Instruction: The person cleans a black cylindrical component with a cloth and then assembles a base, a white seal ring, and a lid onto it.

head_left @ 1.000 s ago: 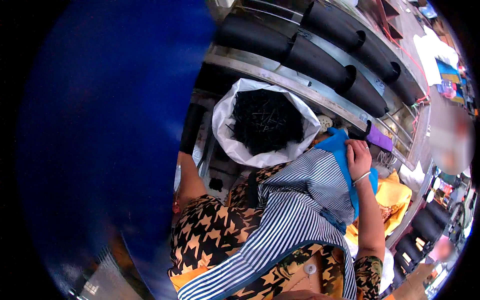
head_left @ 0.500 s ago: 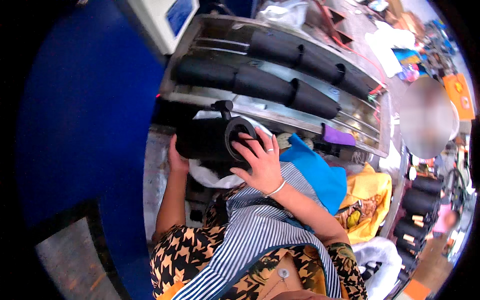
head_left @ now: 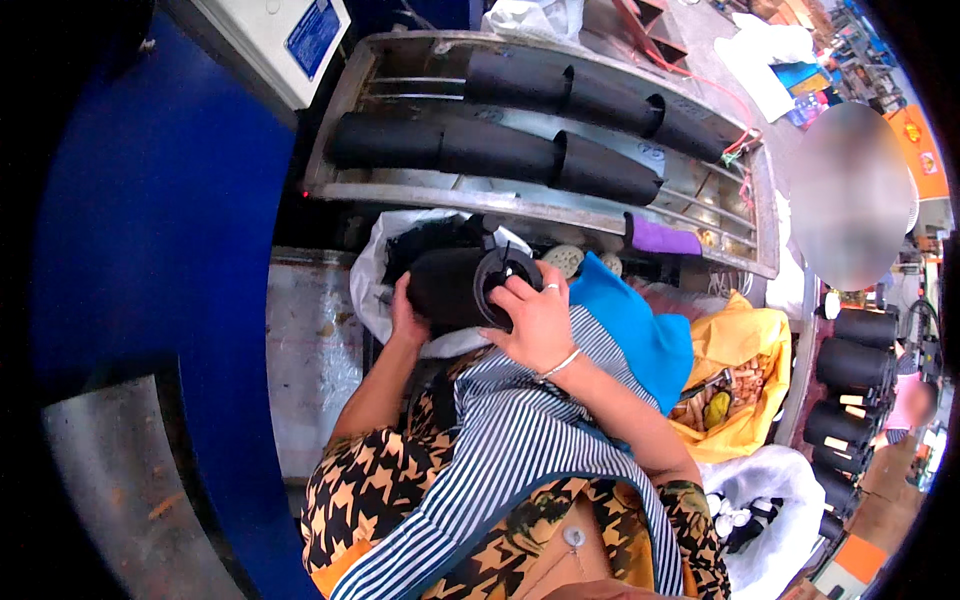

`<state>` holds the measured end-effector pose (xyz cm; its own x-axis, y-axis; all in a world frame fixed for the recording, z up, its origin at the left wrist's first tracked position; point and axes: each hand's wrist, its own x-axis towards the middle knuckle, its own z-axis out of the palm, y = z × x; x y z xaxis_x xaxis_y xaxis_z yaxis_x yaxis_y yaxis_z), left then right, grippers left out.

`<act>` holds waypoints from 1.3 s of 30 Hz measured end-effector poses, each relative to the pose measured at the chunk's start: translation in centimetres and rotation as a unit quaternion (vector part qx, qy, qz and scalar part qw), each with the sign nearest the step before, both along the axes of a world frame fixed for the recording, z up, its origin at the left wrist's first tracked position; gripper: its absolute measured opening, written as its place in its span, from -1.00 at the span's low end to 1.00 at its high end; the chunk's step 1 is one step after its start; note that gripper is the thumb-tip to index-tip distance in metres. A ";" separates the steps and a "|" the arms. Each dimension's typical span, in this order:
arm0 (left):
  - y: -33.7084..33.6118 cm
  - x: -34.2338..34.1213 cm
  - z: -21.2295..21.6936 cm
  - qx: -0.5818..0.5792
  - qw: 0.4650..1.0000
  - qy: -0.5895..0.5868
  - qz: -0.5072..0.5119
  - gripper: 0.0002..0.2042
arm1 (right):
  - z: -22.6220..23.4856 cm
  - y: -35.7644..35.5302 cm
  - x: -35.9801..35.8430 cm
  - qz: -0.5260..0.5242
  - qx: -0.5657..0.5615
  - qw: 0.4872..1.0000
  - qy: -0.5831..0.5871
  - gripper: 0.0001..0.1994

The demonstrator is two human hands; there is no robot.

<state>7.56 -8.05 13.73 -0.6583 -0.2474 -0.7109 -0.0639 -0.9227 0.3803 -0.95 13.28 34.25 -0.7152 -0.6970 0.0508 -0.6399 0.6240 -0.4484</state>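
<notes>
Black tube, short and fat, held in both hands at chest height. Left hand cups its closed left end from below, fingers wrapped under. Right hand grips the open right end, fingers curled over the rim and into the mouth. Long axis runs roughly left-right; open end points right, toward the right hand. Behind the left hand: white plastic bag, mouth open, dark black stuff inside, can't tell what. Above both hands: grey metal tray holding two rows of longer black tubes lying sideways. Right of the right hand: blue cloth, touching the forearm. Further right: yellow bag, open, with small brownish pieces and a yellow-green bit inside. Below that, well off the right arm: white sack with small black and white items.
</notes>
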 end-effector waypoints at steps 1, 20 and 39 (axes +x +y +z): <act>0.5 -0.4 0.5 0.007 1.000 -0.006 -0.003 -0.54 | 0.6 -0.1 0.3 0.007 0.027 1.000 0.002 -0.51; -6.3 -5.8 13.3 -0.163 0.944 0.283 -0.048 -0.60 | -3.8 10.2 -5.5 -0.131 0.054 0.989 0.036 -0.74; -5.7 -6.3 14.6 -0.389 0.918 0.073 -0.005 -0.37 | -3.0 10.2 -5.5 -0.144 0.032 0.988 0.037 -0.82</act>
